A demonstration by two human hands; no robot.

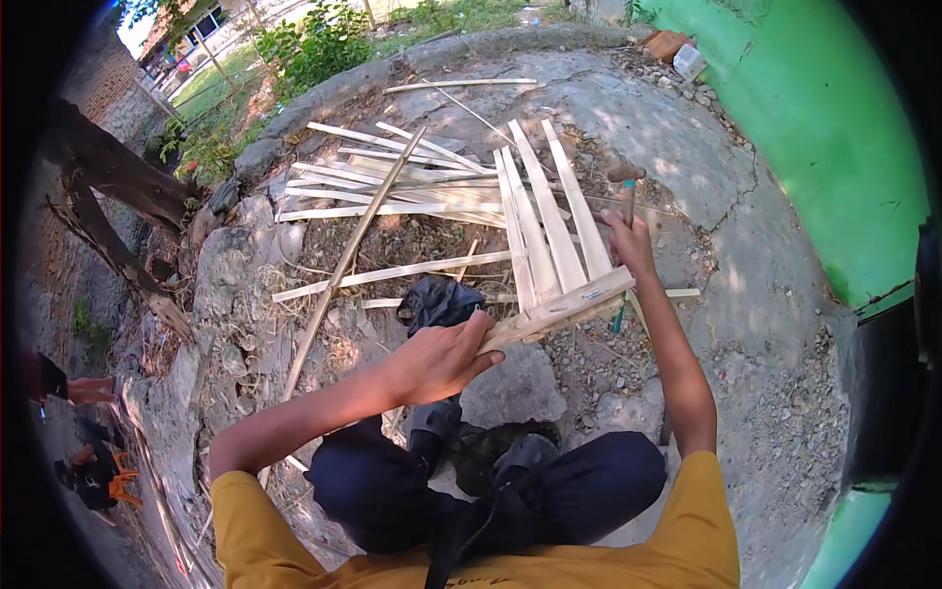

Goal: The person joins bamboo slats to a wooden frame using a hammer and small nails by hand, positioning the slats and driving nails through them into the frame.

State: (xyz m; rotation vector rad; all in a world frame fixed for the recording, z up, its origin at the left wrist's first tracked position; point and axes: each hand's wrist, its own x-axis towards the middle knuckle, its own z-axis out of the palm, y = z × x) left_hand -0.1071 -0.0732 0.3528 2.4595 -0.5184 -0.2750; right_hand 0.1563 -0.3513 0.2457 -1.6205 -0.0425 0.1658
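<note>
My left hand is closed around the left end of a short pale crosspiece, which looks like split bamboo or wood. Several flat slats are joined to this crosspiece and run away from me, their far ends spread a little apart. My right hand grips a hammer by its handle, just right of the slats. The hammer head points up and away from me, and the handle's greenish lower end shows below the crosspiece. Beside my left hand lies a crumpled black plastic bag.
Loose slats lie piled beyond my hands, with a long strip across them. A flat stone sits before my feet. Tree trunks stand left, a green wall right. Part of another person shows far left.
</note>
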